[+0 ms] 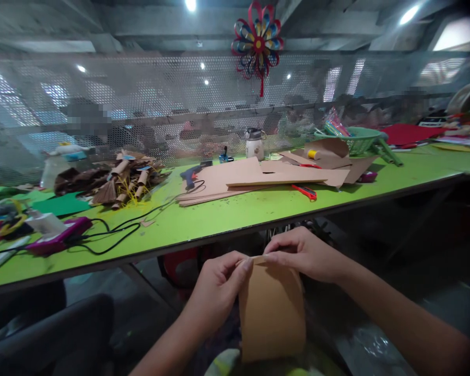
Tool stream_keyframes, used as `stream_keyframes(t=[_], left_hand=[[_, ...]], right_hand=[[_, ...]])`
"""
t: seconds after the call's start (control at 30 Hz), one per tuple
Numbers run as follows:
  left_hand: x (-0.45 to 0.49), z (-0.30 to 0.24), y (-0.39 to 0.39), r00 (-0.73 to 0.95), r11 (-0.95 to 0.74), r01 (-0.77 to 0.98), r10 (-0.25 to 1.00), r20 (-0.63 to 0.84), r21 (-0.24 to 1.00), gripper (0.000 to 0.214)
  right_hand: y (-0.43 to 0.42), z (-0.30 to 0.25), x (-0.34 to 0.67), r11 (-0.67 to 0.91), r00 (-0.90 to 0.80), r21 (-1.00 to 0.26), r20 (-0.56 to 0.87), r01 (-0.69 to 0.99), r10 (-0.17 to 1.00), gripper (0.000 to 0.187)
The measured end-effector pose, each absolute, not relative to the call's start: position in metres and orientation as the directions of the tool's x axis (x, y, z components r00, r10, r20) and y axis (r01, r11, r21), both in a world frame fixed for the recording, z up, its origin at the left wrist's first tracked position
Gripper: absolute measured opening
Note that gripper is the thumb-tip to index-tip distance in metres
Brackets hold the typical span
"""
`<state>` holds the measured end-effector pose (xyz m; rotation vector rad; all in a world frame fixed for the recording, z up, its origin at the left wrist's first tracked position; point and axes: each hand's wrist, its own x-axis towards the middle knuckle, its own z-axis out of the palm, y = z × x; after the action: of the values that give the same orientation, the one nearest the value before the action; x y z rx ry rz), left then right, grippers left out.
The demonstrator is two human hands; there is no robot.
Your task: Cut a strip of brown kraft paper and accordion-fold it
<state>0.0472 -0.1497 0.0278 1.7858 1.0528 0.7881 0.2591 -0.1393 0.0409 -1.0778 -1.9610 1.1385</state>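
Note:
A piece of brown kraft paper (273, 313) hangs down in front of the table's edge, over my lap. Its top edge is narrowly folded or rolled. My left hand (223, 277) pinches the left end of that edge between thumb and fingers. Close beside it, my right hand (297, 253) pinches the same edge further right, with the thumb on the near side. Both hands are just below the tabletop, and the fingertips partly hide the fold.
On the green table (160, 224) lie kraft sheets (227, 175), a glue gun (190, 176), a red utility knife (305, 192) and a bundle of brown paper pieces (129, 177). A purple power strip (60, 235) trails black cables. Behind stand a bottle (254, 144) and a green basket (360, 140).

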Motion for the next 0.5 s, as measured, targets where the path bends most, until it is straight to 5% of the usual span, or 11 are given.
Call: stream_keyframes(t=[0.2, 0.5], left_hand=[[0.044, 0.030, -0.148, 0.455, -0.313, 0.363, 0.881, 0.126, 0.878, 0.033], [0.045, 0.041, -0.137, 0.516, -0.182, 0.275, 0.856, 0.014, 0.944, 0.029]], right_hand=[[-0.136, 0.040, 0.253, 0.385, -0.462, -0.866, 0.212, 0.319, 0.861, 0.021], [-0.142, 0.036, 0.245, 0.596, -0.423, -0.709, 0.441, 0.376, 0.792, 0.017]])
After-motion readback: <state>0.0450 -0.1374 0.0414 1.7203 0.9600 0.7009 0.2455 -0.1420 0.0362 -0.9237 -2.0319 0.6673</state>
